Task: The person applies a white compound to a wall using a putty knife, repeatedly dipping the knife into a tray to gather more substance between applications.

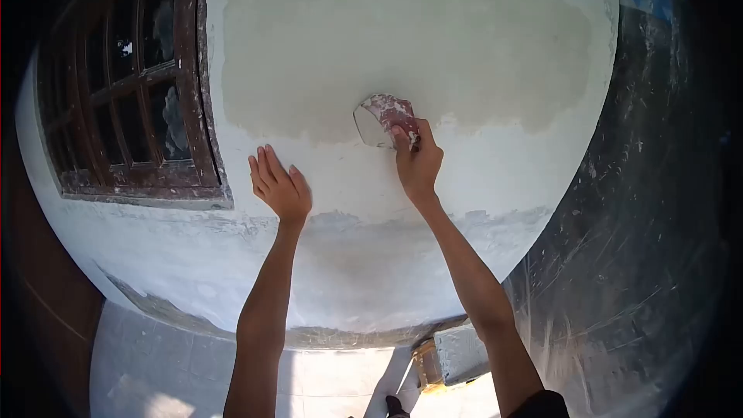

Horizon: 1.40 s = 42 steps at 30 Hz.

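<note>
My right hand [419,161] is closed around a putty scraper [396,118], its reddish grip smeared with white filler. The scraper's pale blade lies against the wall [348,174], at the lower border of a broad grey-beige coated patch [402,39]. To the left, my left hand [282,190] rests on the whiter part of the wall below that patch. Its fingers are stretched out and hold nothing.
A brown wooden window [144,93] with several panes is set in the wall at left. A dark wall [635,209] stands at right. On the tiled floor [333,379] below sits a whitish smeared container [462,354].
</note>
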Each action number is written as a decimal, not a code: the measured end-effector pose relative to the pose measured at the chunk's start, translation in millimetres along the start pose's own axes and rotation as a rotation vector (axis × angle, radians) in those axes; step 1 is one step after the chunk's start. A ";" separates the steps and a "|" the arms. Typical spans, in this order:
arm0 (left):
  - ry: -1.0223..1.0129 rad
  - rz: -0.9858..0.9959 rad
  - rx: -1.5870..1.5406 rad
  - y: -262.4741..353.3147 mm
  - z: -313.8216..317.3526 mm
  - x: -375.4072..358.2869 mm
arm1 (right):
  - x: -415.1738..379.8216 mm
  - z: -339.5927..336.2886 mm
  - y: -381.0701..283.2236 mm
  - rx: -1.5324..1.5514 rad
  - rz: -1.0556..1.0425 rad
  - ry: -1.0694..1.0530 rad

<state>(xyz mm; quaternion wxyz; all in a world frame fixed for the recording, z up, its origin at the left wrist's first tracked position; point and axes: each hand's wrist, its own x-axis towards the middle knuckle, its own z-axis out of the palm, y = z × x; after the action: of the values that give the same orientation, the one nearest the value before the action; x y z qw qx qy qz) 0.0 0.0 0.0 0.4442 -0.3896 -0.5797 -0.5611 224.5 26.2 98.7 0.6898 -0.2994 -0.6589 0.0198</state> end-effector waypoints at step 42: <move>0.023 0.012 0.023 0.0 -0.9 -2.8 | 41.6 -61.0 11.6 -0.287 -0.101 0.204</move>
<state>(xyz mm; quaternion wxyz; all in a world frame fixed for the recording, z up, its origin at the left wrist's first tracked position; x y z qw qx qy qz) 0.9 -0.8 -2.7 0.4587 -0.3813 -0.5788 -0.5561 290.4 29.7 133.9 0.7034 -0.3616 -0.5959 -0.1394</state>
